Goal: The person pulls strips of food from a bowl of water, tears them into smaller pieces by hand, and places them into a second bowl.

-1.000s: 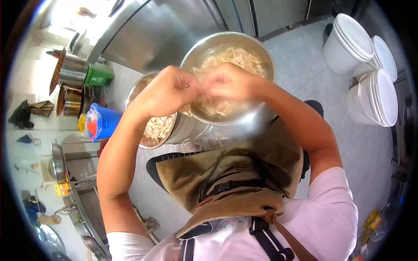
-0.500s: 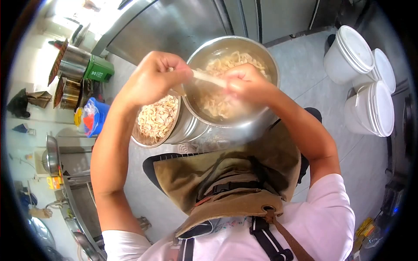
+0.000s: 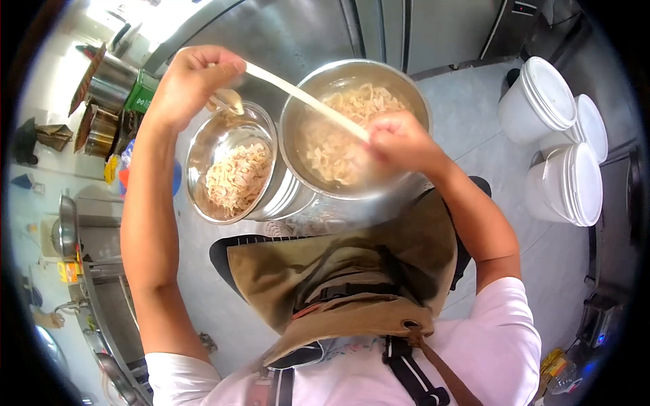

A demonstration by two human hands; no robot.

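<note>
A long pale, soft-looking strip (image 3: 305, 98) is stretched between my two hands, slanting down to the right. My left hand (image 3: 193, 81) pinches its upper end, above the smaller metal bowl (image 3: 202, 145); a pale loose end hangs under the fingers. Closed around the other end is my right hand (image 3: 403, 145), over the right side of the large metal basin (image 3: 287, 152). Wavy pale pieces (image 3: 338, 145) lie in liquid in the basin. Similar cut pieces (image 3: 238, 177) are heaped in the smaller bowl. What exactly the strip is, I cannot make out.
The smaller bowl leans by a white bucket (image 3: 288, 196). Lidded white buckets (image 3: 542, 101) stand at the right. Metal cabinets (image 3: 284, 34) close off the far side. Pots (image 3: 112, 88) and a blue container (image 3: 177, 177) are at the left. My brown apron (image 3: 338, 250) covers my lap.
My left hand has moved up and left, drawing a longer stretch of the strip into view. My right hand has shifted slightly right and down. The smaller bowl now shows more fully.
</note>
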